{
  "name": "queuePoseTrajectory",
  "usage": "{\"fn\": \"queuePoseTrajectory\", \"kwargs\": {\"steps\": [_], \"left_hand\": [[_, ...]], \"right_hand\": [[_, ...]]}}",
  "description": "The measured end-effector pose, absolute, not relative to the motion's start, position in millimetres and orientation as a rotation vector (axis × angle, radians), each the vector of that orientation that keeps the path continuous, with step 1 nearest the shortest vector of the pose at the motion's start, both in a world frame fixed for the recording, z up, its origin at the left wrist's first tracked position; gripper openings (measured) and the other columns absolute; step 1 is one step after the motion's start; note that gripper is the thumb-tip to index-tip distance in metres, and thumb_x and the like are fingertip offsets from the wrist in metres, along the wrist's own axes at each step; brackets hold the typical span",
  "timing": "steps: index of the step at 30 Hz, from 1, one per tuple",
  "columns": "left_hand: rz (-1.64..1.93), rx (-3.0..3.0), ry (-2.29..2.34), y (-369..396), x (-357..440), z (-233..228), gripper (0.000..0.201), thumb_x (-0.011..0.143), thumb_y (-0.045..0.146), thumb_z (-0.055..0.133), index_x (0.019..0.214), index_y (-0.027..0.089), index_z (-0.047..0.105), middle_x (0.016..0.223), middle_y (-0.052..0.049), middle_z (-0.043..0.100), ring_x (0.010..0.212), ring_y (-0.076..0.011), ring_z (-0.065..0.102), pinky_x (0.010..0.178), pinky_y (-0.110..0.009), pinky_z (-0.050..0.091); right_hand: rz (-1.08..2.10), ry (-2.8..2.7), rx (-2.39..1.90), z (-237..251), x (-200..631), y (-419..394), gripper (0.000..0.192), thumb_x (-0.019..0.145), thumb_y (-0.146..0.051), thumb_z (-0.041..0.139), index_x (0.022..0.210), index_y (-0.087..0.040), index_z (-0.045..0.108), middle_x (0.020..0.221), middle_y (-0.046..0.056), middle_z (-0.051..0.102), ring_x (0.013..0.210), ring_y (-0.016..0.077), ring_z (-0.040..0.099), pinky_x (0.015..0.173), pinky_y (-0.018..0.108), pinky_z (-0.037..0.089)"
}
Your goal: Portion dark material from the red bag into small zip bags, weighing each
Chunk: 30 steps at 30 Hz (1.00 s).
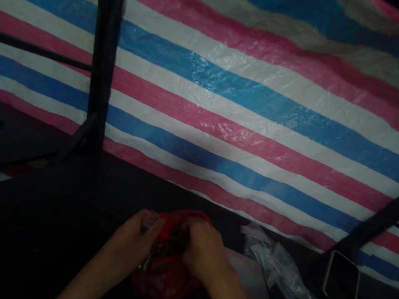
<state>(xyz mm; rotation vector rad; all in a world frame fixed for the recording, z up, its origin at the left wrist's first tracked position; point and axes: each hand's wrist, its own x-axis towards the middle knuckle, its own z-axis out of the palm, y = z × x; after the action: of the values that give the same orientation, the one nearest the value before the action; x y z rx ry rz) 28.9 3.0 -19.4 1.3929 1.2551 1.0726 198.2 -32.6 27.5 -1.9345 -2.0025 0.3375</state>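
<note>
My left grip [139, 241] and right grip [201, 253] close on a red bag [164, 275] of thin, crinkled plastic with a slight sheen. At three o'clock from it lie clear plastic pouches [275, 265], glossy and creased, and beyond them a phone [341, 289] with a smooth dark glass face. At twelve o'clock hangs a woven plastic tarpaulin [251, 107], shiny and wrinkled, behind matt black bars [104, 53]. The table [21, 222] looks dull and dark.

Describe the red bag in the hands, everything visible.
The red bag looks like thin, glossy, crumpled plastic, bunched into a soft lump. It sits low at centre frame on a dark surface, in dim light. The left hand grips its upper left edge, the right hand covers its upper right. Something dark shows at its top between the hands; contents cannot be made out.
</note>
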Motion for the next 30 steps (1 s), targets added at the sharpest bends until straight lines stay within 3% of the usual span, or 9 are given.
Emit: {"fn": "queuePoseTrajectory", "kwargs": {"steps": [4, 8, 13, 20, 26, 30], "left_hand": [[1.126, 1.300, 1.191, 7.5, 35.5, -19.6, 0.046, 0.079, 0.068, 0.059, 0.081, 0.022, 0.062, 0.065, 0.003, 0.065, 0.060, -0.0196, 0.065, 0.056, -0.030, 0.050], [1.234, 1.250, 1.234, 11.5, 34.3, -21.1, 0.046, 0.082, 0.069, 0.055, 0.082, 0.024, 0.057, 0.064, 0.005, 0.059, 0.058, -0.0183, 0.061, 0.055, -0.029, 0.048], [1.304, 1.396, 1.221, 5.7, 29.0, -9.7, 0.032, 0.083, 0.057, 0.065, 0.087, 0.025, 0.062, 0.076, 0.000, 0.066, 0.073, -0.0225, 0.065, 0.066, -0.033, 0.051], [1.234, 1.710, 1.140, -8.0, 49.0, -5.6, 0.022, 0.092, 0.046, 0.059, 0.095, 0.026, 0.069, 0.095, -0.007, 0.072, 0.093, -0.0301, 0.067, 0.084, -0.044, 0.049], [1.183, 1.859, 1.115, -7.6, 67.0, -8.9, 0.024, 0.096, 0.044, 0.057, 0.108, 0.027, 0.069, 0.109, -0.008, 0.075, 0.108, -0.0336, 0.066, 0.097, -0.050, 0.043], [1.175, 1.844, 1.101, -6.8, 73.7, -7.6, 0.024, 0.094, 0.045, 0.060, 0.108, 0.027, 0.067, 0.109, -0.008, 0.075, 0.108, -0.0340, 0.067, 0.095, -0.050, 0.044]], "right_hand": [[0.524, -1.948, -1.792, 18.6, 195.3, -17.8, 0.044, 0.064, 0.009, 0.058, 0.090, -0.020, 0.078, 0.095, 0.005, 0.084, 0.096, 0.0231, 0.079, 0.082, 0.028, 0.054], [0.674, -1.761, -1.657, 4.3, 207.5, -14.4, 0.040, 0.065, 0.005, 0.061, 0.092, -0.019, 0.076, 0.098, 0.003, 0.084, 0.093, 0.0192, 0.080, 0.081, 0.026, 0.058], [0.761, -1.587, -1.523, 10.3, 226.6, -26.4, 0.031, 0.069, -0.004, 0.063, 0.095, -0.019, 0.071, 0.100, 0.006, 0.083, 0.098, 0.0219, 0.079, 0.088, 0.034, 0.061], [0.912, -1.494, -1.231, 61.1, 218.5, -52.9, 0.031, 0.077, -0.011, 0.067, 0.106, -0.022, 0.073, 0.107, 0.004, 0.082, 0.102, 0.0217, 0.078, 0.092, 0.035, 0.060], [0.337, -1.916, -1.330, 78.6, 207.3, -66.1, 0.050, 0.079, 0.007, 0.051, 0.106, -0.026, 0.078, 0.113, 0.002, 0.078, 0.108, 0.0187, 0.073, 0.098, 0.031, 0.055], [0.259, -1.987, -1.357, 82.8, 211.6, -66.8, 0.057, 0.080, 0.010, 0.049, 0.114, -0.026, 0.078, 0.118, 0.002, 0.077, 0.110, 0.0184, 0.072, 0.099, 0.030, 0.054]]}}
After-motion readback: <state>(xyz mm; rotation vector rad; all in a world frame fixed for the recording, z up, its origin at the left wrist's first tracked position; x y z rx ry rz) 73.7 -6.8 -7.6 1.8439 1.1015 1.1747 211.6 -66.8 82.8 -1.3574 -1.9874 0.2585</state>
